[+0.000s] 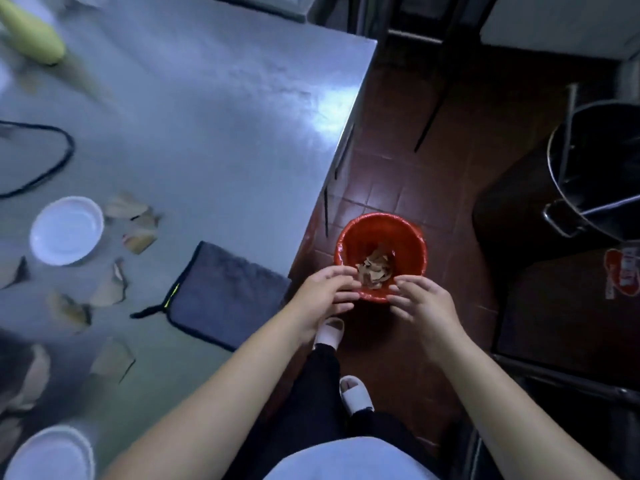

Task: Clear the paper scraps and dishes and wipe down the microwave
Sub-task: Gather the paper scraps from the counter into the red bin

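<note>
A red bucket [408, 237] stands on the tiled floor beside the steel table [214, 109]; brown paper scraps [375, 268] lie inside it. My left hand [323, 294] and my right hand [420, 301] hover over its near rim, fingers spread, holding nothing. On the table's left part several more torn brown scraps [107, 292] are scattered around a white bowl [67, 230]. A second white bowl [52, 453] sits at the bottom left corner. A grey cloth [228, 289] lies at the table's near right edge. No microwave is in view.
A black cable [52, 161] loops over the table's left side, and a yellow-green object [33, 31] rests at the far left. A large metal pot [599, 168] sits on a dark stand at the right. My feet in white slippers [355, 394] stand below the bucket.
</note>
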